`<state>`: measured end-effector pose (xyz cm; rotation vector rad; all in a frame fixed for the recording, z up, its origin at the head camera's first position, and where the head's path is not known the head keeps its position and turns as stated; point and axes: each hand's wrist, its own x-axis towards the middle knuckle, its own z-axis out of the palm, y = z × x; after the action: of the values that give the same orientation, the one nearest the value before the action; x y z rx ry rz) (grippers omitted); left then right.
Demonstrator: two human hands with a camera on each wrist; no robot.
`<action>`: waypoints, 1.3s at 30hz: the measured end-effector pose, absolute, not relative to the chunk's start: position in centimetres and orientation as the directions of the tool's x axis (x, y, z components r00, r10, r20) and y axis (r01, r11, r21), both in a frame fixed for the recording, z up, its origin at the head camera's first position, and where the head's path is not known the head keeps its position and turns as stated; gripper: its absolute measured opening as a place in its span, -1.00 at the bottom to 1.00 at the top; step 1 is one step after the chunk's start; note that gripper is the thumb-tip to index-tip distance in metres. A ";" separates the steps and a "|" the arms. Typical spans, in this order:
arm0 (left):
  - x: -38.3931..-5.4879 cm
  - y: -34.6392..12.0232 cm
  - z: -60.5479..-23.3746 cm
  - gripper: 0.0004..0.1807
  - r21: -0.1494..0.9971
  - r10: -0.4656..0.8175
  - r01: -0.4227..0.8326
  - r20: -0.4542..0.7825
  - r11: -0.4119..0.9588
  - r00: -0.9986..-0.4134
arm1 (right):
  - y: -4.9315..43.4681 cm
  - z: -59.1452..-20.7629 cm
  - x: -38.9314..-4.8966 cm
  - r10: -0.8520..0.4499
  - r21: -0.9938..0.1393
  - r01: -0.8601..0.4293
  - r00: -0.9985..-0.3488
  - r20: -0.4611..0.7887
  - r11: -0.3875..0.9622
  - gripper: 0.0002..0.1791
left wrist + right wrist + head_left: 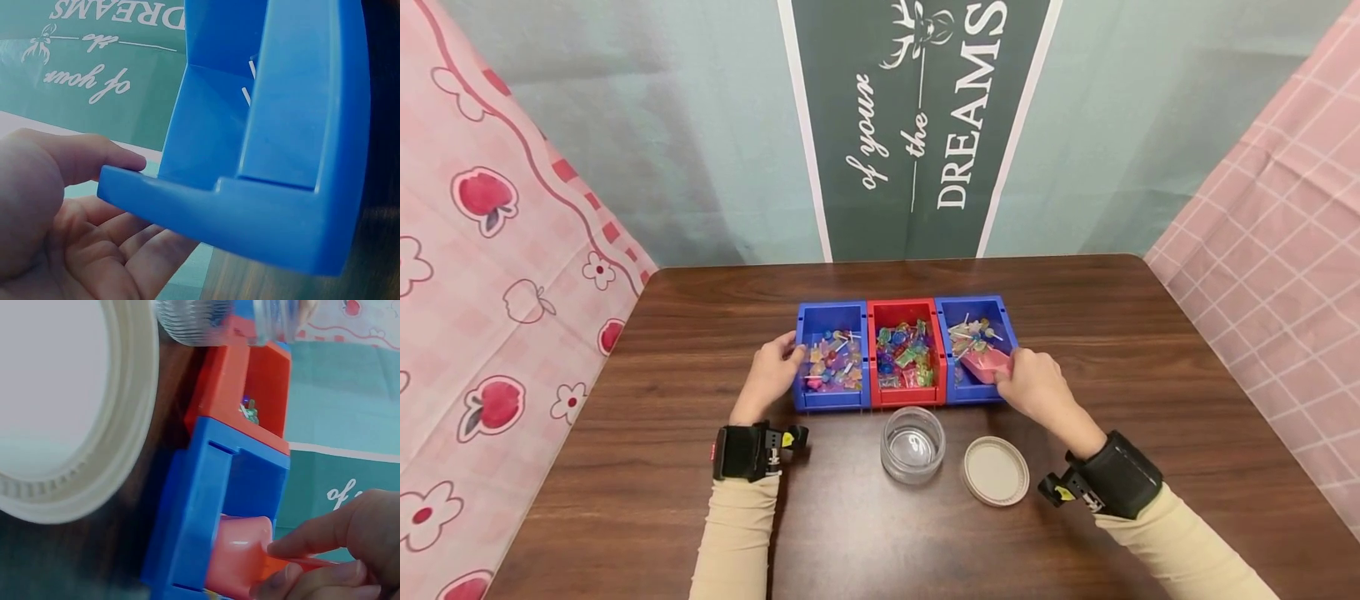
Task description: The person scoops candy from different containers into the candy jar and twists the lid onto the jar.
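My left hand [772, 375] grips the side rim of the left blue bin [832, 402], which holds small colourful candy-like pieces, some on white sticks. In the left wrist view the thumb [122, 153] lies over the rim, with the other fingers outside the wall. With my right hand [1037, 387] I hold a pink scoop [985, 364] by its handle. The scoop's bowl is down inside the right blue bin [972, 393], against stick candies [973, 332]. What the bowl contains cannot be told. Between the two stands a red bin [907, 397] of shiny wrapped pieces.
A clear jar [912, 450] stands uncovered in front of the red bin. To its right a round whitish lid [996, 471] lies on the brown wooden table [647, 483]. Printed cloths hang behind and at both sides.
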<state>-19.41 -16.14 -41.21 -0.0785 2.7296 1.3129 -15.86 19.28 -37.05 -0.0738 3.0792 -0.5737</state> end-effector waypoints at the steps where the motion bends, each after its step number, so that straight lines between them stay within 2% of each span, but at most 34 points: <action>1: -19.4 -16.1 -41.2 -0.45 0.776 0.002 -0.094 -0.122 0.624 -0.993 | 19.3 -37.2 -15.8 -0.046 -0.365 -0.046 -0.999 0.009 0.930 -0.73; 9: -19.3 -16.1 -41.1 -0.46 0.783 0.008 -0.093 -0.124 0.615 -0.992 | 19.2 -38.8 -15.9 -0.032 -0.385 -0.053 -0.998 0.060 0.921 -0.77; 21: -19.1 -16.1 -41.0 -0.46 0.772 0.017 -0.070 -0.104 0.632 -0.994 | 18.1 -40.6 -16.6 0.014 -0.398 -0.014 -0.998 0.066 0.917 -0.76; 29: -19.2 -16.1 -41.1 -0.47 0.774 0.022 -0.063 -0.098 0.630 -0.995 | 18.1 -40.7 -16.6 0.000 -0.397 -0.020 -0.999 0.052 0.917 -0.61; 39: -19.1 -16.0 -41.0 -0.46 0.771 0.023 -0.069 -0.109 0.633 -0.994 | 18.1 -41.9 -15.9 0.039 -0.417 -0.034 -0.986 0.163 0.908 -0.70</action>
<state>-19.06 -16.03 -41.00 -0.0389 2.7402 1.3001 -15.91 18.06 -41.88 0.0042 3.2327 -0.7116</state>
